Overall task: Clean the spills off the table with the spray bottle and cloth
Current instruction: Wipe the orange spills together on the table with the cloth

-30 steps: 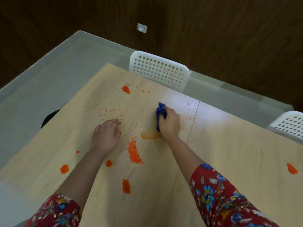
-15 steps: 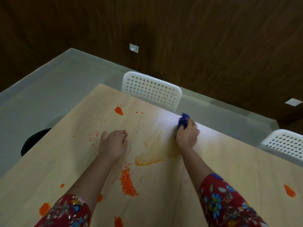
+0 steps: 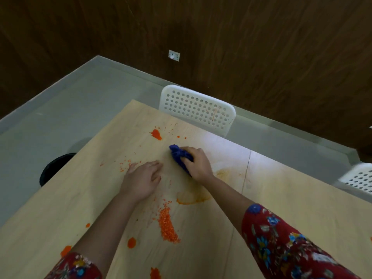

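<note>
Wiping is the step in hand: the blue cloth, bunched on the far half of the table, is gripped by the right hand; the left hand rests flat, fingers relaxed, just to its left. Next it likely needs a sweep nearer, over the orange smear and crumbs

The only camera sits on the person's head and looks forward and steeply down onto the pale wooden table. The view is near, so the table fills the lower half. Above it appear the white perforated plastic chair and the dark wood-panelled wall.
</note>
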